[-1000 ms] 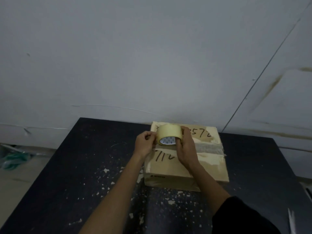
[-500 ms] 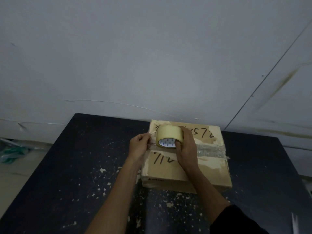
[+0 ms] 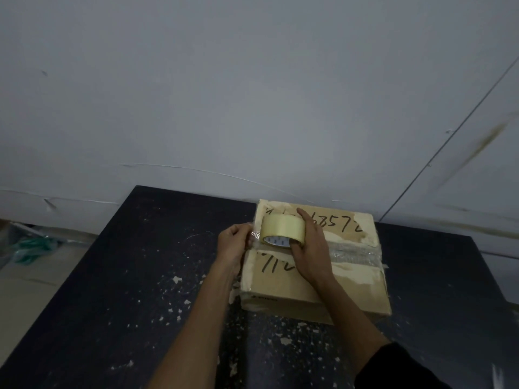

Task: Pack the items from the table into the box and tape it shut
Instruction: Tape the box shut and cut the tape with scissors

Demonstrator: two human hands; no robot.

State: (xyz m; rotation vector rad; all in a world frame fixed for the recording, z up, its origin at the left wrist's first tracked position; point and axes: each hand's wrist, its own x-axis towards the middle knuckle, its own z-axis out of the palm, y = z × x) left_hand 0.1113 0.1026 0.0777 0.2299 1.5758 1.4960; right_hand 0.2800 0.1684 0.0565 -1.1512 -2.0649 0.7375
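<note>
While the right hand [image 3: 311, 248] curls round the one roll of tape [image 3: 282, 230], thumb tucked into the core and fingers laid over the far side of the roll, it holds that roll on edge above the left part of the box top. The left hand [image 3: 234, 244], fingers bent close together, pinches the free end of the tape [image 3: 254, 236], a short clear strip stretched from the roll to the box's left edge. There are two hands, one roll and one cardboard box [image 3: 314, 276]. The box lies closed on the dark table [image 3: 140, 276], toward its far side near the wall [image 3: 252, 94]. Black handwritten digits run across the lid, and one band of clear tape already lies along the seam on the right half. The table is flecked with many pale chips. On the floor at far left lies something green [image 3: 33, 248], too blurred to name.
</note>
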